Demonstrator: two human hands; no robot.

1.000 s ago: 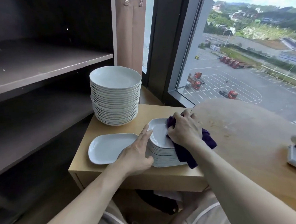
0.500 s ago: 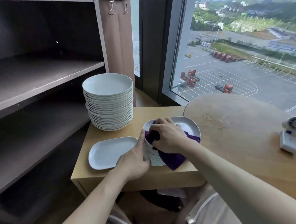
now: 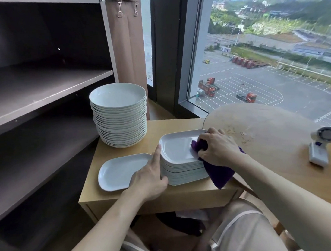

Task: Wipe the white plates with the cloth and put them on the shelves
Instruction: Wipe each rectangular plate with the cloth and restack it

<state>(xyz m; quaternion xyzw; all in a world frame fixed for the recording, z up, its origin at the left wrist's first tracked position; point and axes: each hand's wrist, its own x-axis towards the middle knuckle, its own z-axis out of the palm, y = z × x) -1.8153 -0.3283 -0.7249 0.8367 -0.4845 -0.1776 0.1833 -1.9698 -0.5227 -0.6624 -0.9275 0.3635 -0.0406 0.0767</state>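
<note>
Firmly, our right hand [image 3: 217, 151] bunches the purple cloth [image 3: 220, 172] in curled fingers and presses it on the top plate [image 3: 177, 148] of a squarish white stack [image 3: 183, 173] near the desk's [image 3: 181, 196] front right corner. The cloth's tail hangs down the stack's side. Our left hand [image 3: 148, 177] rests against the stack's left edge, index finger straight, gripping nothing. A lone plate [image 3: 117, 172] lies at the front left. Round plates [image 3: 120, 118] tower at the back left, beside dark shelves [image 3: 40, 91].

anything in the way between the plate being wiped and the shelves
Nothing visible blocks the top plate. The shelves stand open on the left; a tall stack of round plates and a single plate sit on that side, likely easy to clear.
</note>
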